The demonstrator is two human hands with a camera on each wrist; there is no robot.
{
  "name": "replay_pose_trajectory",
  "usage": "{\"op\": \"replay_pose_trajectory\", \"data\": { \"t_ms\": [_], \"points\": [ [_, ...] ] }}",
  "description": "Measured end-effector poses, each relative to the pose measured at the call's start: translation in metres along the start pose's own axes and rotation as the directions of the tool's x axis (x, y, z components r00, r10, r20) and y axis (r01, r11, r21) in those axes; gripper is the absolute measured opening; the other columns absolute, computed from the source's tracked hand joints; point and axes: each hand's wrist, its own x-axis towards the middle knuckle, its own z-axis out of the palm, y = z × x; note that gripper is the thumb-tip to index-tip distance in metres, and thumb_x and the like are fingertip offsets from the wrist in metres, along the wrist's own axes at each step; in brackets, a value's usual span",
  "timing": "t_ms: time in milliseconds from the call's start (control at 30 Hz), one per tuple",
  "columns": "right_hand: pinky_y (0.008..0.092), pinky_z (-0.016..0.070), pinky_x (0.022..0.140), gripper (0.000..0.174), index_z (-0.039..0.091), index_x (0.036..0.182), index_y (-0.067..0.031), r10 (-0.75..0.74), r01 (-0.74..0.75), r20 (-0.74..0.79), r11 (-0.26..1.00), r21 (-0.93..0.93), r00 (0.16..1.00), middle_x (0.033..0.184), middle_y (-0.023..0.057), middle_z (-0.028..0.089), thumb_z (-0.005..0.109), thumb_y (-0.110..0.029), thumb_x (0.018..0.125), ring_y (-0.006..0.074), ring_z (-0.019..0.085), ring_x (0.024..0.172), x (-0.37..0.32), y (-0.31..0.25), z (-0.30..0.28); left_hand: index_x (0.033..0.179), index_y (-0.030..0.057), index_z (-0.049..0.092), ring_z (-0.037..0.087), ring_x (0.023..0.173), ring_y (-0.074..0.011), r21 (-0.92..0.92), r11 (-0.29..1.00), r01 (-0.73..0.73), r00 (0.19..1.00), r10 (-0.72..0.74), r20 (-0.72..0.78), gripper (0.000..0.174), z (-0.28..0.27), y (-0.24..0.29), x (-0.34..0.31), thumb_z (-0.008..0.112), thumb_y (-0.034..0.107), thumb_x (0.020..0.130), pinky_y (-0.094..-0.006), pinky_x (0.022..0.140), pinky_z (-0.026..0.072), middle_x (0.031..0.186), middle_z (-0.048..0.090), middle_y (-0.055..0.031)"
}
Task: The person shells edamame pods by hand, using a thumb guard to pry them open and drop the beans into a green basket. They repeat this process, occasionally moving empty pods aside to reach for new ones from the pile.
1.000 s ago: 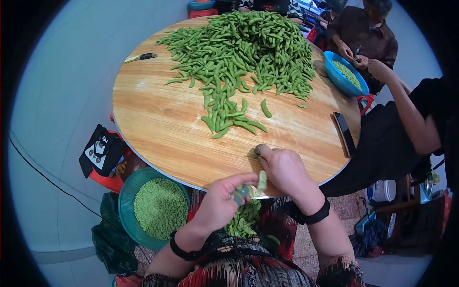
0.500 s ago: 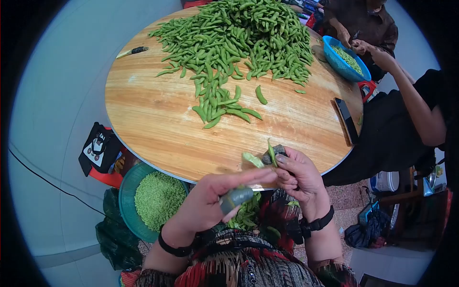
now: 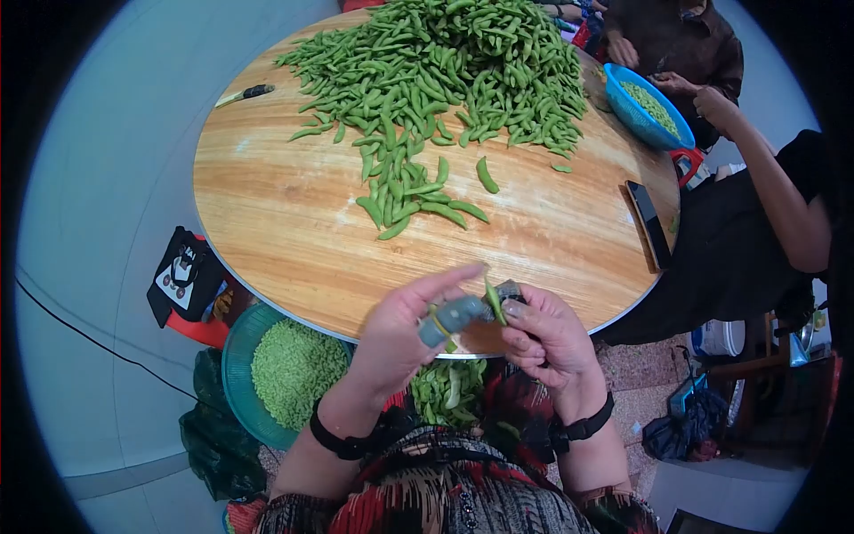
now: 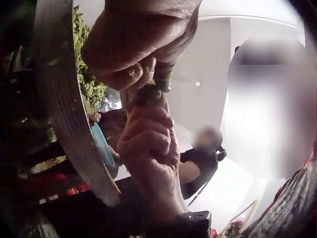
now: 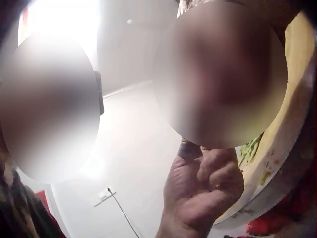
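The person's right hand (image 3: pixel 553 331) is pinching a slim, curved green bean pod (image 3: pixel 495 303) in its fingers, and this pod is sitting tilted above the near edge of the round, wood-grained desk (image 3: pixel 276 218). The grip is leaving the upper end of the pod sticking out, probably to keep it exposed to the other hand. The left hand (image 3: pixel 391 336) is facing it with its index finger extending forward and its thumb pointing at the pod; these fingers are visibly closing round nothing, though contact with the pod is hard to tell. A grey-green wrap with a yellow band (image 3: pixel 449 320) is covering the left thumb, presumably guarding it from wear.

A large mound of plump green pods (image 3: pixel 454 80) is covering the far part of the desk, with a smaller spill trailing toward the person, likely keeping single pods within easy reach. A round teal plastic tub (image 3: pixel 233 383) is standing below the desk's edge at the person's left, probably placed close for dropping in the pale green shelled beans (image 3: pixel 298 374) it is holding. Flattened green husks (image 3: pixel 449 392) are lying in the lap, apparently because it is catching the discards.
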Motion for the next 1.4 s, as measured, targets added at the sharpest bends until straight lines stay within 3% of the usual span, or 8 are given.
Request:
{"op": "replay_pose_trajectory", "data": {
  "t_ms": [167, 233, 433, 667, 733, 1000, 1167, 1400],
  "points": [
    [0.0164, 0.0270, 0.042, 0.016, 0.051, 0.095, -0.0029, 0.023, -0.018, 0.022, 0.980, -0.197, 0.999, 0.066, -0.0012, 0.050, 0.045, -0.018, 0.096, 0.0017, 0.034, 0.047, -0.003, 0.002, 0.021, 0.103, -0.0019, 0.059, 0.042, 0.049, -0.0001, -0.159, 0.985, -0.067, 0.991, 0.047, -0.126, 0.021, -0.001, -0.012, 0.003, 0.059, 0.006, 0.084, -0.0133, 0.042, 0.0281, 0.084, 0.062, -0.0057],
    [0.0192, 0.0330, 0.047, 0.022, 0.049, 0.086, -0.0041, -0.022, 0.021, 0.001, 0.947, -0.321, 1.000, 0.068, -0.0007, 0.051, 0.039, -0.020, 0.098, 0.0042, 0.038, 0.052, -0.007, 0.001, 0.026, 0.095, -0.0003, 0.061, 0.060, 0.080, -0.0111, -0.228, 0.970, -0.085, 0.995, 0.070, -0.072, 0.013, -0.008, -0.011, 0.001, 0.060, -0.001, 0.082, -0.0239, 0.073, 0.0476, 0.090, 0.063, -0.0061],
    [0.0173, 0.0307, 0.045, 0.021, 0.050, 0.084, -0.0050, -0.051, -0.002, -0.086, 0.850, -0.526, 0.995, 0.068, -0.0008, 0.051, 0.041, -0.019, 0.097, 0.0033, 0.037, 0.050, -0.005, 0.006, 0.025, 0.090, -0.0009, 0.060, 0.045, 0.054, -0.0010, 0.108, 0.969, -0.222, 0.920, 0.245, -0.305, 0.009, 0.010, -0.017, 0.006, 0.061, 0.004, 0.083, -0.0146, 0.046, 0.0295, 0.081, 0.060, -0.0047],
    [0.0167, 0.0291, 0.043, 0.021, 0.052, 0.080, -0.0068, 0.092, -0.098, -0.049, 0.987, -0.127, 0.995, 0.062, -0.0038, 0.049, 0.045, -0.018, 0.096, 0.0022, 0.038, 0.049, 0.002, 0.013, 0.024, 0.090, 0.0000, 0.058, 0.050, 0.057, -0.0033, -0.293, 0.956, 0.005, 0.999, 0.008, 0.043, 0.008, -0.010, -0.016, 0.001, 0.061, 0.000, 0.082, -0.0154, 0.050, 0.0374, 0.080, 0.059, -0.0036],
    [0.0170, 0.0281, 0.042, 0.019, 0.052, 0.081, -0.0075, -0.123, 0.038, -0.105, 0.806, -0.590, 0.987, 0.060, -0.0046, 0.048, 0.047, -0.019, 0.095, 0.0024, 0.037, 0.047, 0.006, 0.016, 0.023, 0.091, 0.0004, 0.058, 0.050, 0.057, -0.0037, 0.434, 0.883, -0.180, 0.954, 0.264, -0.142, 0.009, -0.005, -0.027, 0.002, 0.059, -0.001, 0.083, -0.0159, 0.052, 0.0406, 0.079, 0.059, -0.0033],
    [0.0182, 0.0329, 0.045, 0.027, 0.056, 0.079, -0.0053, 0.021, -0.061, -0.123, 0.939, -0.338, 0.992, 0.062, -0.0041, 0.053, 0.048, -0.026, 0.094, 0.0022, 0.043, 0.050, 0.025, 0.003, 0.020, 0.104, -0.0024, 0.058, 0.050, 0.064, -0.0038, 0.218, 0.965, -0.147, 0.932, 0.209, -0.296, 0.025, -0.006, -0.020, 0.002, 0.054, -0.008, 0.080, -0.0143, 0.052, 0.0386, 0.081, 0.057, -0.0019],
    [0.0422, 0.0468, 0.065, 0.030, 0.059, 0.082, 0.0016, -0.538, -0.039, 0.022, -0.101, -0.994, 0.842, 0.071, 0.0190, 0.062, 0.053, -0.028, 0.087, 0.0353, 0.060, 0.070, 0.093, -0.060, -0.008, 0.110, -0.0043, 0.057, 0.045, 0.066, -0.0020, -0.108, 0.982, -0.152, 0.962, 0.122, -0.244, 0.031, -0.016, -0.016, 0.002, 0.049, -0.009, 0.080, -0.0136, 0.049, 0.0319, 0.082, 0.054, -0.0019],
    [0.0403, 0.0474, 0.067, 0.026, 0.061, 0.086, 0.0026, -0.437, -0.122, 0.124, -0.494, -0.861, 0.891, 0.077, 0.0230, 0.061, 0.059, -0.024, 0.084, 0.0365, 0.061, 0.074, 0.108, -0.064, -0.013, 0.119, -0.0016, 0.046, 0.048, 0.065, -0.0034, -0.020, 0.989, -0.145, 0.955, 0.135, -0.263, 0.039, -0.009, -0.013, -0.001, 0.052, -0.005, 0.081, -0.0137, 0.052, 0.0343, 0.085, 0.055, -0.0019]
  ]
}}
